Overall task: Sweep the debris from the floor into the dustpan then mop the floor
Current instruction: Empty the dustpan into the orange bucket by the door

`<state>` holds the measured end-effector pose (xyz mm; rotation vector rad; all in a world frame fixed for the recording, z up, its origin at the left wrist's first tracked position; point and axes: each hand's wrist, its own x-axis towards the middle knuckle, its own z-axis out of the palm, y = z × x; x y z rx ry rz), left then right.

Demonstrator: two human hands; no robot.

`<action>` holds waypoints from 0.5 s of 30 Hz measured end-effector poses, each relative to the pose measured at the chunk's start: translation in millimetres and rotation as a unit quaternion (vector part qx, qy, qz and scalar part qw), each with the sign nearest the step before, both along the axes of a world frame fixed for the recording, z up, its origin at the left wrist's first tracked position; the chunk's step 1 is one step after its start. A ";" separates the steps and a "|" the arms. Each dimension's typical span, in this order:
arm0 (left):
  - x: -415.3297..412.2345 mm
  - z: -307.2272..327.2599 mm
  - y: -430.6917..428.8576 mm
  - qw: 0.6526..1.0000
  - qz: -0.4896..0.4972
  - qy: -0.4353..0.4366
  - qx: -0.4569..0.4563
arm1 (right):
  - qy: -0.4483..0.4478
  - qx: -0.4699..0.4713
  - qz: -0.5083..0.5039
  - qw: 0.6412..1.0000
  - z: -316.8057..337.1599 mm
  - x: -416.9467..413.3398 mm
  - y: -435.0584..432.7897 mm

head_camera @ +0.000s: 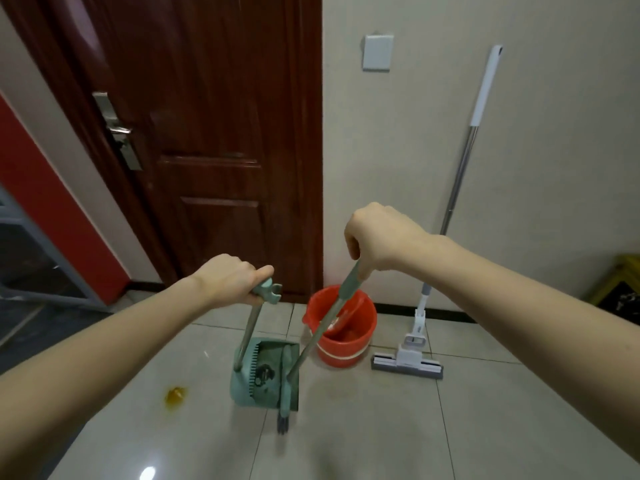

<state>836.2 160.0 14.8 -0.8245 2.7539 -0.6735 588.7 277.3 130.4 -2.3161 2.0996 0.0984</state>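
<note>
Your left hand (235, 284) is curled round the teal top grip of the dustpan (258, 382), thumb laid along the grip and knuckles toward the door. From that fist the metal shaft drops steeply to the floor (485, 427), leaning a little to your left as it goes down, and meets the pan at its left side. The pan sits on the tiles about midway between you and the floor's far edge, its long axis running away from you, its comb of teeth showing inside and some dark bits lying in it. Your right hand (379, 237), higher and further out, is clenched round the upper end of the broom (285, 393) handle, fingers wrapped under and the back of the hand up. That handle slants down and to your left, crossing in front of the red bucket (341, 336), to the broom head, which lies along the right inner side of the pan with its length pointing toward you; the dark bristles stick out over the pan's near edge onto the tile. A yellow-brown stain (176, 394) marks the floor left of the pan, apart from it. The bucket stands just beyond the pan's right far corner, near the floor's far edge. Right of it a mop (407, 363) rests its sponge head flat on the floor, pole leaning up against the wall (554, 133). A dark red door (207, 133) fills the far left.
</note>
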 end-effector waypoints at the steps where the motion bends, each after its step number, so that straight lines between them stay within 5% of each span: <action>1: -2.4 -3.9 1.9 1.000 -0.001 -0.001 0.006 | -0.018 0.003 0.000 1.000 -1.8 -0.2 0.9; 15: -79.9 -60.1 26.6 0.988 -0.131 0.042 0.073 | -0.255 -0.120 -0.048 0.958 -40.3 -33.1 51.7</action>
